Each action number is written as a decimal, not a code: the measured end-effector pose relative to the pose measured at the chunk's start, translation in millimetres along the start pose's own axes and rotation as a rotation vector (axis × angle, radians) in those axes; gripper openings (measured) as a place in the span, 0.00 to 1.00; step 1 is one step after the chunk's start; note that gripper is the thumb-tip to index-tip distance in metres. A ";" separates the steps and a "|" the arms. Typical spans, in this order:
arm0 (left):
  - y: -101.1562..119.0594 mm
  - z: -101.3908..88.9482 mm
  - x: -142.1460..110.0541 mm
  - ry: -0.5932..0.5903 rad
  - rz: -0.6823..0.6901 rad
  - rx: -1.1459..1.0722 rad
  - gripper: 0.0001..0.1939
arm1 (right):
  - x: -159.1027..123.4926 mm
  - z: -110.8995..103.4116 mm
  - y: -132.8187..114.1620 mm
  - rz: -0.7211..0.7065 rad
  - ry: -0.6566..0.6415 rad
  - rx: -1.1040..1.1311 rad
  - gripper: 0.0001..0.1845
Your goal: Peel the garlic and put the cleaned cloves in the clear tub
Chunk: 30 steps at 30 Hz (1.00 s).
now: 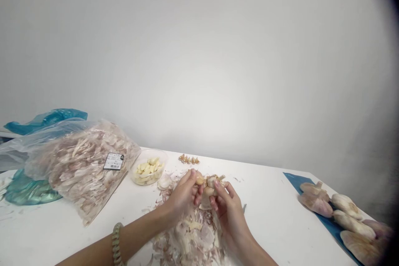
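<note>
A plain white wall rises behind a white table. From the head camera, the left hand and right hand both grasp a cluster of garlic cloves, held with curled fingers above the table's middle. Papery garlic skins lie heaped below them. Farther away and left sits a clear tub of peeled cloves, beside a short row of unpeeled cloves. A stuffed plastic bag of skins lies left, and whole garlic bulbs rest on a blue sheet at right.
</note>
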State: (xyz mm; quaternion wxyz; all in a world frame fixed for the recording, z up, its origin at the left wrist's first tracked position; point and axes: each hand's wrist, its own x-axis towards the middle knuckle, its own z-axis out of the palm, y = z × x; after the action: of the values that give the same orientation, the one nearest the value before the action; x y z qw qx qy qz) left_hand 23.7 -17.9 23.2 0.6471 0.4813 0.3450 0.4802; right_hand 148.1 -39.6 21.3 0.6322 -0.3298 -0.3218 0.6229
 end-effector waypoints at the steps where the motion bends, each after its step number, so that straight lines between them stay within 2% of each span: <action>1: 0.2 0.1 -0.3 -0.005 -0.017 -0.036 0.22 | 0.5 -0.1 -0.1 0.009 0.001 0.007 0.18; 9: 3.3 0.4 -1.5 -0.037 -0.061 -0.152 0.19 | -0.9 -0.2 -2.9 0.036 0.017 0.036 0.19; 21: 4.9 0.6 -3.0 -0.031 0.002 -0.146 0.19 | 0.3 -1.3 -2.5 0.036 0.031 0.012 0.18; 30: 3.8 -0.3 -1.6 -0.078 -0.039 -0.174 0.17 | 1.9 -0.4 -2.0 0.018 0.027 0.001 0.18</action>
State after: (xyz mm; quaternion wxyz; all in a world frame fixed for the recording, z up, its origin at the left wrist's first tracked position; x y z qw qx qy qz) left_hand 21.9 -19.0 26.8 0.7087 0.4348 0.2857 0.4766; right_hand 149.7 -37.7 22.7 0.6309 -0.3408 -0.3099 0.6244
